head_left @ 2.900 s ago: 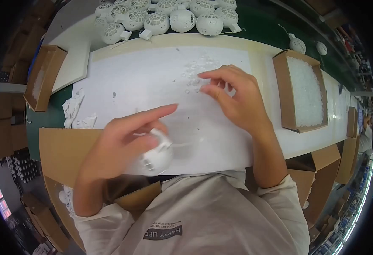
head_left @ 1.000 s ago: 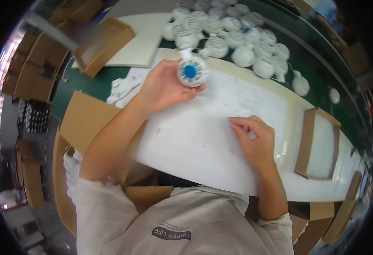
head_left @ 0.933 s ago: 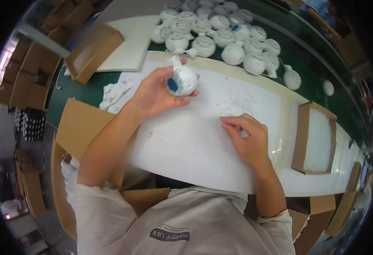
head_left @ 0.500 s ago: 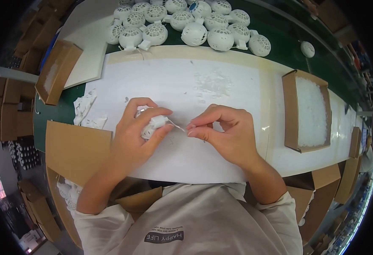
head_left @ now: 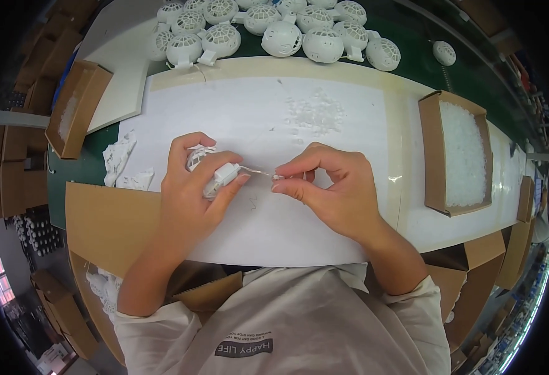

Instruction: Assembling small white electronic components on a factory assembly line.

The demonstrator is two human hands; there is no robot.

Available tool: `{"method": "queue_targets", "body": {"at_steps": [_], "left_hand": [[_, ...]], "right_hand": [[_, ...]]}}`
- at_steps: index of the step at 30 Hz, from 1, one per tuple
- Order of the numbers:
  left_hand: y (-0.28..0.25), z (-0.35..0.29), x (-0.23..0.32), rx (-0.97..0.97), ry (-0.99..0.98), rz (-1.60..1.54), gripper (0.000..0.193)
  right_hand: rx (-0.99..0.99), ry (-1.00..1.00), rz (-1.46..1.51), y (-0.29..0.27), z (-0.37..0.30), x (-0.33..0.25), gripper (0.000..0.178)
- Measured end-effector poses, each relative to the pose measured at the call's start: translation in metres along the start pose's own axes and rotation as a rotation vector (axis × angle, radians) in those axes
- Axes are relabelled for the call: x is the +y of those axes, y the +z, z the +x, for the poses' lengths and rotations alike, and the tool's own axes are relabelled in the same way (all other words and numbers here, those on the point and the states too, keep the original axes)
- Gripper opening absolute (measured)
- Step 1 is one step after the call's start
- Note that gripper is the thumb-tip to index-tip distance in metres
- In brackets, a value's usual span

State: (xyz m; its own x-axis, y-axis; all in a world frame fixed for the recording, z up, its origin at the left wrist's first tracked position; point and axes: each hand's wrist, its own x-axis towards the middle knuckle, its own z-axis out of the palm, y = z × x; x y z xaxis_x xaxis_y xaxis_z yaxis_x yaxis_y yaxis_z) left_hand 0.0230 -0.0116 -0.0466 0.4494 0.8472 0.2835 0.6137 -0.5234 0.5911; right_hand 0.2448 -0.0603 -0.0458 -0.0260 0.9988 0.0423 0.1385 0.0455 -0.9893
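Hands meet over the middle of the white sheet (head_left: 349, 94) on the counter. Left hand (head_left: 193, 194) is wrapped around a small white ball part (head_left: 209, 169), fingers curled over it, thumb pressing its boxy end. Right hand (head_left: 334, 187) is pinched shut on a tiny white piece (head_left: 277, 177) at the tip of a thin wire (head_left: 259, 170) coming out of the ball part. Loose white bits (head_left: 315, 112) lie scattered just beyond the hands. Finished balls (head_left: 274, 31) are bunched at the far edge, and a cardboard box (head_left: 459, 153) of white pieces sits off to the right.
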Motion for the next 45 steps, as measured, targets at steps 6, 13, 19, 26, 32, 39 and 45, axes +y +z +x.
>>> {"method": "queue_targets", "body": {"at_steps": [6, 13, 19, 26, 32, 39, 45], "left_hand": [[-0.001, -0.003, 0.002, -0.013, 0.074, 0.018, 0.028], [0.001, -0.011, 0.009, -0.168, 0.11, -0.247, 0.047], [0.007, -0.016, 0.003, -0.238, 0.155, -0.47, 0.055], [0.007, -0.013, -0.003, -0.176, 0.331, -0.259, 0.057], [0.004, -0.016, 0.002, -0.306, 0.141, -0.556, 0.058], [0.0, -0.028, 0.017, -0.562, -0.421, -1.091, 0.058], [-0.011, -0.018, 0.022, -0.636, -0.206, -0.636, 0.054]], "right_hand": [[-0.019, 0.078, -0.087, 0.003, 0.001, 0.002, 0.016], [-0.093, 0.072, 0.1, 0.013, -0.003, 0.011, 0.014], [-0.233, 0.202, 0.565, 0.015, -0.007, 0.011, 0.013], [-0.211, 0.258, 0.615, 0.017, -0.008, 0.007, 0.013], [-0.235, -0.118, 0.302, 0.012, -0.004, 0.016, 0.019], [-0.109, -0.649, -0.182, 0.011, 0.003, 0.016, 0.021], [-0.164, -0.553, -0.221, 0.01, -0.001, 0.016, 0.018]]}}
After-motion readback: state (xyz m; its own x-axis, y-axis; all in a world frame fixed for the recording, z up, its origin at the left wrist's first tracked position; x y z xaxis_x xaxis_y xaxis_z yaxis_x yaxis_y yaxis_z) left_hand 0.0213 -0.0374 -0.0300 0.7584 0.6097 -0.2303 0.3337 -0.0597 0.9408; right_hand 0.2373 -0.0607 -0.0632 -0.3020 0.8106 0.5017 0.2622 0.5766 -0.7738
